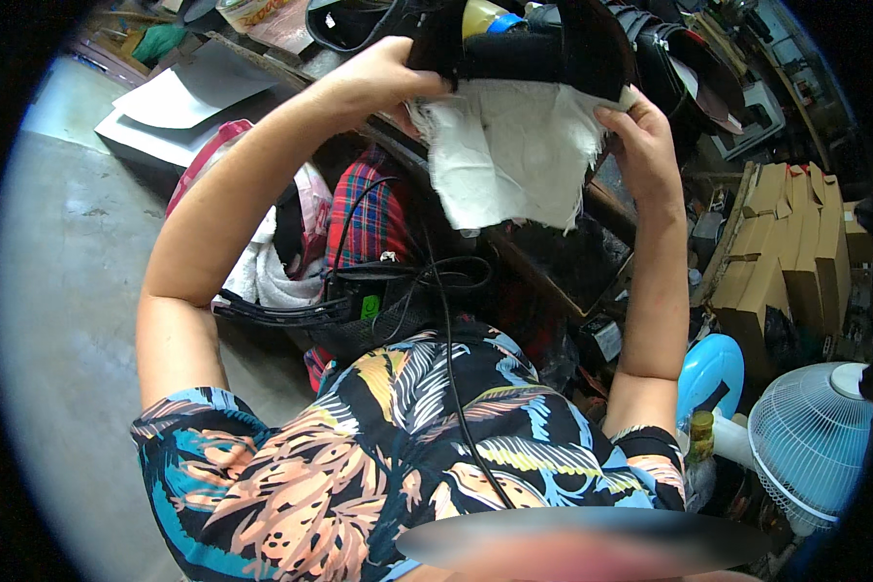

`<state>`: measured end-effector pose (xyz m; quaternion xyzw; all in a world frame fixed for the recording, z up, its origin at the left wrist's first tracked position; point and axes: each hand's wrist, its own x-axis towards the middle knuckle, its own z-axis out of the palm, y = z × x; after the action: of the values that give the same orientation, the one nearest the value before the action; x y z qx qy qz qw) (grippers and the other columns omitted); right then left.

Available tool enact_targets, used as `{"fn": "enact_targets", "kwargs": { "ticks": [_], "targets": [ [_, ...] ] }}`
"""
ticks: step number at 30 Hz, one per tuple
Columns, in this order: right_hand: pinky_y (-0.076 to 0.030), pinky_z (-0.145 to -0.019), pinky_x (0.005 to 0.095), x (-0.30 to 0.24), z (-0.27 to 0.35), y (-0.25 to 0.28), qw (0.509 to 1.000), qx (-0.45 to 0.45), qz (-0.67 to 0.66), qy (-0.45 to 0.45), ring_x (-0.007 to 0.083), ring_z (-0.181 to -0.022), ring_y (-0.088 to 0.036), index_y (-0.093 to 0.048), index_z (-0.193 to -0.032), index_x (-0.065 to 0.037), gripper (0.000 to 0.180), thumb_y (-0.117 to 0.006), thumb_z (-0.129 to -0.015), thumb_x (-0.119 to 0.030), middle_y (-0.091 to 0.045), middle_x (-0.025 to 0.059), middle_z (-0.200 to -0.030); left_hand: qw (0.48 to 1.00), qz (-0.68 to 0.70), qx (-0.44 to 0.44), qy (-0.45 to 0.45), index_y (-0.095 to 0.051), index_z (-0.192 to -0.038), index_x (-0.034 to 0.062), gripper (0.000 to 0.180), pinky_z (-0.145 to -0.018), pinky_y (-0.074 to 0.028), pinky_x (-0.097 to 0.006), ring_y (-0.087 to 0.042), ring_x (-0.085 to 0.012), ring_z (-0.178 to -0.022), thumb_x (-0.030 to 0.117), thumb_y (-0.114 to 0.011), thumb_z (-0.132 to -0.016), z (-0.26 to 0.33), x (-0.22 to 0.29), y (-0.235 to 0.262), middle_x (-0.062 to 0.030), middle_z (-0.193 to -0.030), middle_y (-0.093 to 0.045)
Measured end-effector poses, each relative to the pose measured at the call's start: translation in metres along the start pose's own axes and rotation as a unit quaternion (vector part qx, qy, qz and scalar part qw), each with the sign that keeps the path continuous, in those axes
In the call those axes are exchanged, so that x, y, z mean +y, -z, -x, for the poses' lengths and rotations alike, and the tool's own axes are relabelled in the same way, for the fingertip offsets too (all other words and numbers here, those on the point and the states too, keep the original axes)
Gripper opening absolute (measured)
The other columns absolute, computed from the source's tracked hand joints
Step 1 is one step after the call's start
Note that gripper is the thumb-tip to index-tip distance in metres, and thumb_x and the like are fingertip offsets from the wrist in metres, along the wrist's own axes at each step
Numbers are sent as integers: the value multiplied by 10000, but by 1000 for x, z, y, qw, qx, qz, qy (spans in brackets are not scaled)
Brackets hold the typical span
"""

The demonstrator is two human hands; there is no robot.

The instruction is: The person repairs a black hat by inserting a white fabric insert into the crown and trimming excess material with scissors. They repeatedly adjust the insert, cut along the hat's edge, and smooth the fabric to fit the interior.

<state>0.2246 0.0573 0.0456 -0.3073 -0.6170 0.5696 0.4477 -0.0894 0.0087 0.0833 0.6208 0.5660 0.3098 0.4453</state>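
Both my arms reach up to a black piece [514,58] near the top of the view, its exact kind unclear. A white cloth [514,150] with frayed edges hangs from its lower edge. My left hand [390,76] is closed at the left upper corner, its thumb along the edge and its other fingers partly hidden behind. At the right corner, my right hand [642,141] pinches the edge where the cloth meets the black piece. Something yellow and blue [490,19] shows beyond the black piece.
White sheets [179,107] lie at the upper left, beside a pink and white bag [306,213]. Red plaid fabric [364,218] and black cables [427,276] are below the cloth. Cardboard boxes [781,257] stand at right, above a fan [810,436]. More black pieces [684,63] are at upper right.
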Motion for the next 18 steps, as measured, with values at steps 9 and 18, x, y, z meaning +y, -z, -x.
{"fn": "enact_targets", "kwargs": {
  "ticks": [9, 18],
  "targets": [
    [-558, -697, 323, -28, -11, 5, 996, -51, -13, -73, 176, -768, -665, -621, -1030, 5, 625, -371, -1017, -567, -659, 90, -801, 906, -94, 222, -348, -494, -1295, -94, 482, -947, -471, -347, -631, -251, -1029, 39, -626, -851, -5, 29, 7, -194, -1078, -671],
    [-588, -850, 383, 0, 13, 9, 930, 68, -360, 14, 222, -970, -693, -548, -1252, -38, 389, -515, -981, -315, -659, 137, -1161, 853, -232, 157, -440, -498, -1389, 126, 585, -928, -531, -348, -594, -254, -1080, 113, -705, -842, -25, -5, -31, -102, -1328, -526]
  ]
}}
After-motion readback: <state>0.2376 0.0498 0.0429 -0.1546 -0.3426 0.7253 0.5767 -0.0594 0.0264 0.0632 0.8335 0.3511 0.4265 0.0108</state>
